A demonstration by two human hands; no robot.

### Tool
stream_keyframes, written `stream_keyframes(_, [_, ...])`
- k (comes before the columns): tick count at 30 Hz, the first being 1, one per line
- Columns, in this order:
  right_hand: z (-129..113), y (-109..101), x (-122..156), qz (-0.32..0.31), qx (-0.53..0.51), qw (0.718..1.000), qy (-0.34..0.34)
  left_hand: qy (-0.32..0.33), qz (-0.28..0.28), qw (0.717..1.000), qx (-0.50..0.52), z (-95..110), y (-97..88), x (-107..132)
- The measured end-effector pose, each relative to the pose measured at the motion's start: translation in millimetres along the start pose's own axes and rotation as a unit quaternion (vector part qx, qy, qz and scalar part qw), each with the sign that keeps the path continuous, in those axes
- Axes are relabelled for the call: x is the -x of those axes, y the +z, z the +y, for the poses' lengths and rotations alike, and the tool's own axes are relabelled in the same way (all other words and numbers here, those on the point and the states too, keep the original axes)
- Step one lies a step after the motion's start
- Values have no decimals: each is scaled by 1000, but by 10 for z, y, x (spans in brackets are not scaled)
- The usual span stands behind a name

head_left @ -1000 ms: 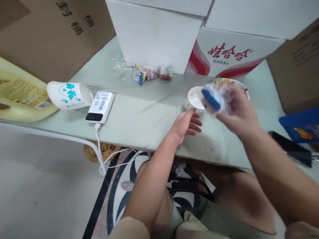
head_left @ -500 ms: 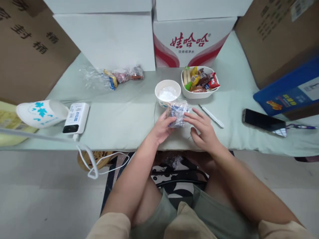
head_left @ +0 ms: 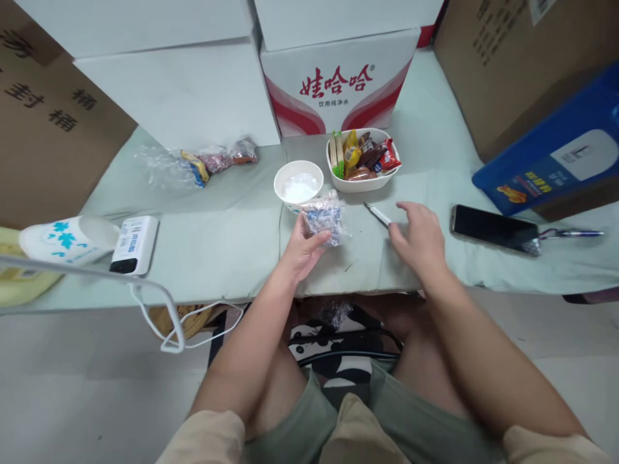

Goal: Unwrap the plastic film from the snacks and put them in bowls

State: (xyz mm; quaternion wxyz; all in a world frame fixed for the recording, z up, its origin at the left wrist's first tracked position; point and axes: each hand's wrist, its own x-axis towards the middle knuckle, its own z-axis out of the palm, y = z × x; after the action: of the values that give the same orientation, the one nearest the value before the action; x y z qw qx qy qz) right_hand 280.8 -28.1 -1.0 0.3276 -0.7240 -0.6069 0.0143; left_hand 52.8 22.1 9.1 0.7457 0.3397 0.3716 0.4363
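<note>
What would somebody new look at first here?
Probably the white box with big red writing, at the back of the table. Next might come the bowl of colourful snacks just in front of it, then the crinkly packet in the left hand.

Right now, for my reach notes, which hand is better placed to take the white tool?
Probably the right hand: it is at the white tool, while the left hand holds a wrapped packet.

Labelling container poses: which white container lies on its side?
The white paper cup with turquoise leaves, far left, by the white rectangular device. The round white cup and oval white snack tub stand upright.
</note>
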Motion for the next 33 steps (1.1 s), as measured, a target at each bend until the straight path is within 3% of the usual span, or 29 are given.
stream_keyframes(4, [290, 61, -87, -81, 39, 995, 35, 26, 5, 1000, 6, -2, -6, 10])
stream_keyframes(7, [272, 51, -100, -104, 21, 994, 35, 23, 10, 1000, 6, -5, -21, 19])
stream_keyframes(12, [-112, -85, -11, -109, -130, 980, 106, 47, 11, 998, -36, -55, -96, 3])
stream_keyframes(17, [-506, -149, 132, -154, -272, 947, 71, 112, 31, 982, -147, -122, -157, -39])
stream_keyframes(20, [-598, -109, 166, -201, -331, 917, 90, 130, 38, 970, -201, -129, -157, -50])
stream_keyframes(24, [-629, -21, 194, -268, -429, 851, 139, 145, 30, 963, -227, -127, -128, -55])
stream_keyframes(27, [-643, 34, 211, -313, -447, 821, 170, 151, 26, 961, -232, -141, -106, -64])
stream_keyframes(30, [-651, 67, 204, -330, -418, 830, 167, 160, 28, 957, -240, -136, -84, -61])
stream_keyframes(33, [-656, 52, 180, -319, -368, 866, 115, 175, 51, 955, -232, -75, -76, -23])
